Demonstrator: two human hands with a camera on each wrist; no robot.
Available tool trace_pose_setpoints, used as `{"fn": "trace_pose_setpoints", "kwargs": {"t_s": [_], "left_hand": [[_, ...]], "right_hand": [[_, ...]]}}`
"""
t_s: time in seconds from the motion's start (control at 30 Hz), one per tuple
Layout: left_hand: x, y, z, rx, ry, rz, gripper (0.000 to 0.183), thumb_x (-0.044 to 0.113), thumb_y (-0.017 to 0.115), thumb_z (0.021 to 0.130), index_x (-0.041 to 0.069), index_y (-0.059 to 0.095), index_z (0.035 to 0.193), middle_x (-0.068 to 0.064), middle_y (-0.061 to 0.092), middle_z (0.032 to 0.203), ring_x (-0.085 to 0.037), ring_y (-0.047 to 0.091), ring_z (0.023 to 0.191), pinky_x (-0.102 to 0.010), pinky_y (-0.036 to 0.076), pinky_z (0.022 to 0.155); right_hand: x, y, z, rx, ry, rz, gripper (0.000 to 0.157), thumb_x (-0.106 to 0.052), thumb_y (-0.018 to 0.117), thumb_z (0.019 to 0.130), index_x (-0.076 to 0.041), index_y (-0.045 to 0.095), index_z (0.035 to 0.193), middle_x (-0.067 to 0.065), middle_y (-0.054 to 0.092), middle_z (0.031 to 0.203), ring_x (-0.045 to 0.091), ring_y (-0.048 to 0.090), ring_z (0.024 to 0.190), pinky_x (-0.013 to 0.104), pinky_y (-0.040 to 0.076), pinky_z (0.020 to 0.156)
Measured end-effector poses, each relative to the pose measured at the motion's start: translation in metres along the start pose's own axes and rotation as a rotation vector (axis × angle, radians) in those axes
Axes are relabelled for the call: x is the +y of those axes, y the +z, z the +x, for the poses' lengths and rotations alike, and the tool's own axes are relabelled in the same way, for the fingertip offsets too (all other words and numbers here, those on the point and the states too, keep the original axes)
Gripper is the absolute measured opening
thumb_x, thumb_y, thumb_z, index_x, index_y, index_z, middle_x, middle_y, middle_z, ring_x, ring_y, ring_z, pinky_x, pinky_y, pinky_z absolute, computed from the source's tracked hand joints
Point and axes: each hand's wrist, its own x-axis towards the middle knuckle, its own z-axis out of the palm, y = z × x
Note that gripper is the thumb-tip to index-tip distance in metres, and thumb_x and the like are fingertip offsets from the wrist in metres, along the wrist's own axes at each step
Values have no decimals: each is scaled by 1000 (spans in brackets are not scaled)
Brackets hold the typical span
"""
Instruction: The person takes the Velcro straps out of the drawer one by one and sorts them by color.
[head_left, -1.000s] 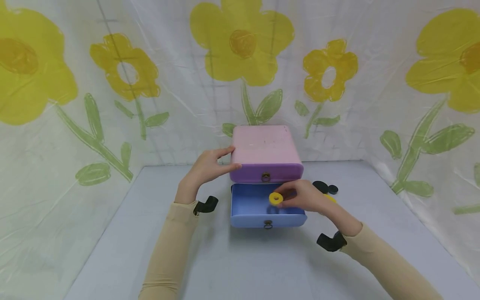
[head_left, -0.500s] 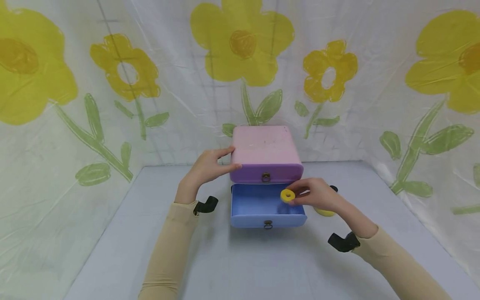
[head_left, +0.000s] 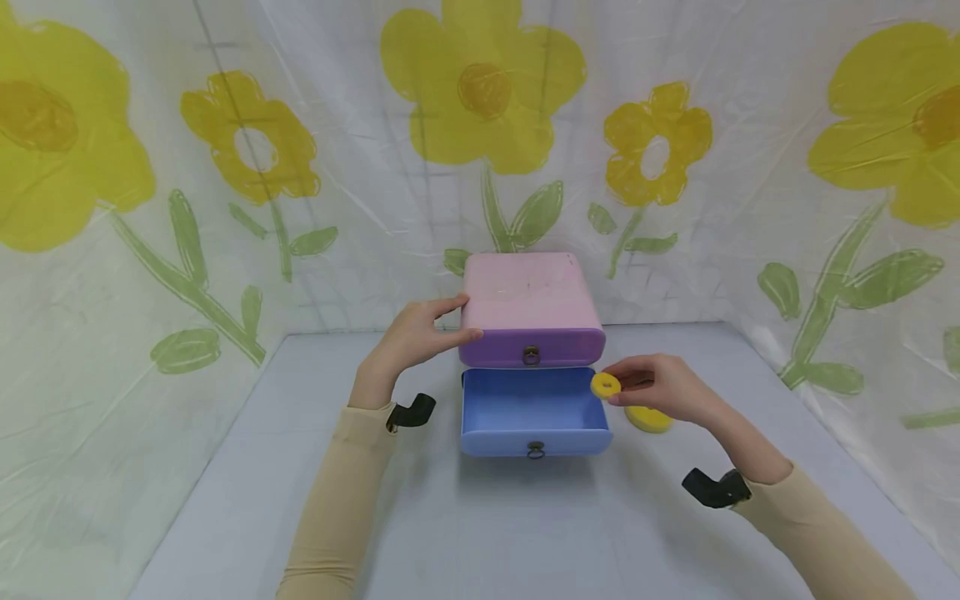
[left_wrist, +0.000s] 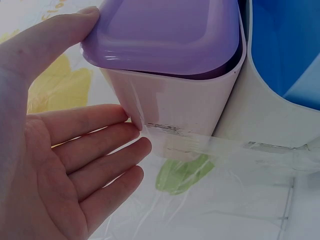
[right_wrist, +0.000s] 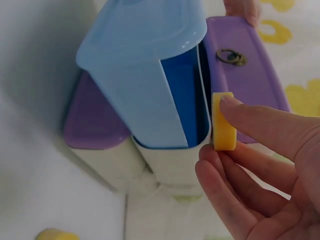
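Note:
My right hand (head_left: 667, 387) pinches a small yellow ring (head_left: 606, 385) with a central hole between thumb and fingers, at the right edge of the pulled-out blue drawer (head_left: 525, 400). The right wrist view shows the ring edge-on as a thick yellow piece (right_wrist: 224, 121). My left hand (head_left: 420, 337) touches the left side of the pink drawer box (head_left: 528, 292); its thumb lies at the edge of the purple drawer front (left_wrist: 165, 40), its fingers straight. No object shows inside the visible part of the blue drawer.
A larger yellow disc (head_left: 648, 419) lies on the table (head_left: 525, 533) right of the drawers, partly behind my right hand. Another purple drawer front (right_wrist: 95, 117) sits below the blue one. A flower-printed curtain (head_left: 360, 167) stands behind.
My right hand has carried the yellow ring rightward from over the blue drawer to its right edge. The black discs seen earlier are now hidden behind this hand. My left hand stays put.

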Motion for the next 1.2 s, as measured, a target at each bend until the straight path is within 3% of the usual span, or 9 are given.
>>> {"fn": "trace_pose_setpoints", "kwargs": {"t_s": [0.33, 0.77, 0.97, 1.2], "left_hand": [[0, 1, 0, 4, 6, 1, 80, 65, 64, 77, 22, 46, 142, -1, 47, 144, -17, 53, 115, -39, 46, 88], [1, 0, -1, 6, 3, 6, 80, 64, 65, 77, 22, 46, 142, -2, 47, 144, -19, 55, 110, -39, 46, 87], [0, 1, -1, 9, 11, 2, 80, 64, 65, 77, 22, 46, 142, -2, 48, 143, -19, 54, 116, -39, 46, 89], [1, 1, -1, 13, 10, 7, 79, 64, 65, 78, 22, 46, 142, -3, 48, 143, -19, 55, 106, -38, 46, 84]], "right_hand": [[20, -7, -12, 62, 60, -56, 47, -33, 77, 78, -6, 67, 116, 8, 70, 105, 18, 67, 90, 20, 53, 73], [54, -5, -27, 86, 206, -41, 52, -33, 76, 79, -2, 65, 118, 14, 69, 108, 26, 66, 96, 37, 55, 79], [74, -3, -35, 91, 221, -40, 54, -34, 75, 80, 1, 63, 119, 17, 68, 110, 27, 66, 96, 35, 55, 78], [93, -3, -40, 90, 247, -31, 56, -37, 74, 81, 2, 63, 120, 18, 67, 111, 24, 66, 95, 32, 56, 77]]}}
